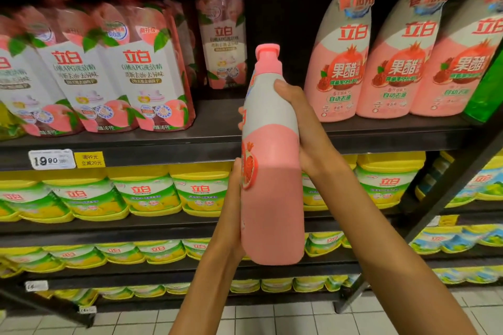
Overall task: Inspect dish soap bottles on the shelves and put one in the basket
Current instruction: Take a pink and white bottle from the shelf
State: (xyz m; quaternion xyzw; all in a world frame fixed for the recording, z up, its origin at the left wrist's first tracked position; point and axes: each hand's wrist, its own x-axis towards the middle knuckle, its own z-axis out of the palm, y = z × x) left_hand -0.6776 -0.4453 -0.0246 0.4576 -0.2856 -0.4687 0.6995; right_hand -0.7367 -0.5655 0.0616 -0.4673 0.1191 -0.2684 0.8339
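The grip is two-handed: the right hand [296,119] wraps the shoulder of the pink dish soap bottle [272,171], while the left hand [234,198] seems to press flat against its lower left side, fingers mostly hidden. The bottle is upright in front of the shelf [163,144]. Its label faces left, so turn it slowly toward the face, supporting the base. No basket shows.

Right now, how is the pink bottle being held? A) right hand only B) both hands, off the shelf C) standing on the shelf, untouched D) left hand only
B: the pink bottle is upright in front of the shelves, the right hand wrapped round its upper part and the left hand gripping its lower side.
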